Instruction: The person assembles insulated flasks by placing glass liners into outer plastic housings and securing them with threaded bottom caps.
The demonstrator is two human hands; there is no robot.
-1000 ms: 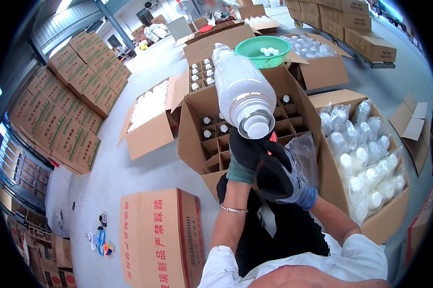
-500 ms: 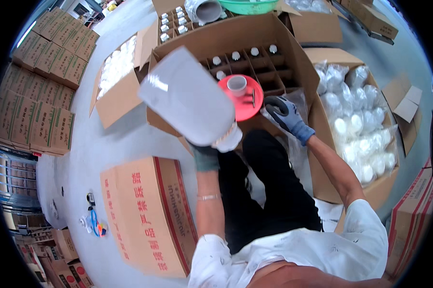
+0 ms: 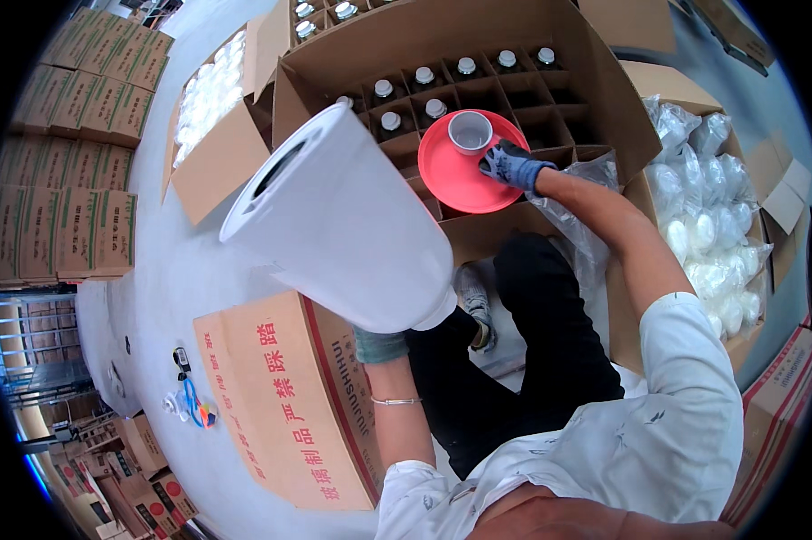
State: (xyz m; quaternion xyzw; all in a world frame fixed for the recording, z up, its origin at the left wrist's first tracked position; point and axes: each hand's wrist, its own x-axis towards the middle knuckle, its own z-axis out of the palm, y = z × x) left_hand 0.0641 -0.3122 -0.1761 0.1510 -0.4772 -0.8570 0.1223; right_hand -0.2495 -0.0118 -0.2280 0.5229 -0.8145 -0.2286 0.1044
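Note:
My left hand (image 3: pixel 381 346), in a grey-green glove, grips a large frosted white bottle (image 3: pixel 361 225) near its narrow end; the bottle hides most of the fingers. It is tilted, with its broad end up and to the left, showing a dark ring. My right hand (image 3: pixel 512 168), in a blue-grey glove, is over a round red plate (image 3: pixel 460 186), its fingers drawn together beside a small clear cup (image 3: pixel 471 132). What those fingers hold, if anything, is hidden. The plate rests over a divided carton (image 3: pixel 424 40) with several white-capped bottles (image 3: pixel 425 76) in its cells.
On the right, an open box (image 3: pixel 631 216) holds bagged clear plastic pieces (image 3: pixel 698 207). A closed carton (image 3: pixel 262 396) stands at my left, beside a blue cord (image 3: pixel 191 401) on the floor. Stacked cartons (image 3: pixel 73 180) line the far left. Another open box (image 3: pixel 221 171) holds white pieces.
The bottle has swung, and its broad end now faces more toward me. My right hand has moved from beside the plate onto it, covering where a small dark rod lay. The view has shifted.

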